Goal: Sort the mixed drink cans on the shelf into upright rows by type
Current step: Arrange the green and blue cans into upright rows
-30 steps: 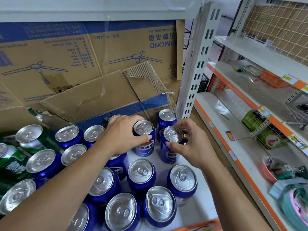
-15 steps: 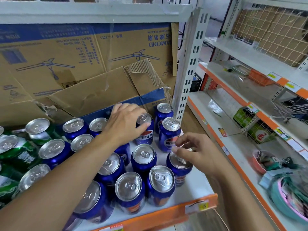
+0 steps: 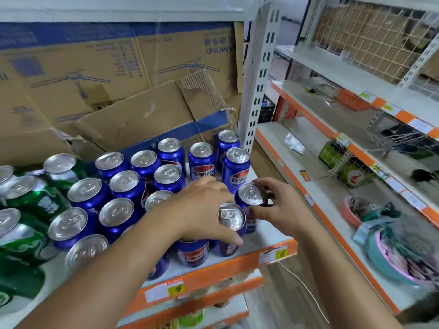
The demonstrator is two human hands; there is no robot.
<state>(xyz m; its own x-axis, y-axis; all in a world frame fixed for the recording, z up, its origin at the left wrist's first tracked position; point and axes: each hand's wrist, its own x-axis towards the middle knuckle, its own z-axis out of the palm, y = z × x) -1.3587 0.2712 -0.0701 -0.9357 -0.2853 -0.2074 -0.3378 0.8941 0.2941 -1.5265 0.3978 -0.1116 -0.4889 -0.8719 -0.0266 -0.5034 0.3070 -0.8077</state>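
Several blue cola cans (image 3: 123, 186) stand upright in rows on the white shelf (image 3: 268, 236). Several green cans (image 3: 35, 200) crowd the left side, some tilted. My left hand (image 3: 202, 210) lies over the front blue cans, its thumb and fingers wrapped around a front-row blue can (image 3: 231, 219). Just behind that can, near the shelf's right edge, my right hand (image 3: 280, 210) grips the rim of another blue can (image 3: 251, 194). Both cans stand upright and close together.
Torn cardboard boxes (image 3: 133, 91) fill the back of the shelf. A white slotted upright post (image 3: 259, 79) bounds the right side. An orange price strip (image 3: 213, 274) runs along the front edge. To the right, another rack (image 3: 344, 138) holds green packs and bowls.
My left hand has come forward from the back row onto a front can. My right hand has closed on the can by the shelf's right edge. The camera has pulled back.
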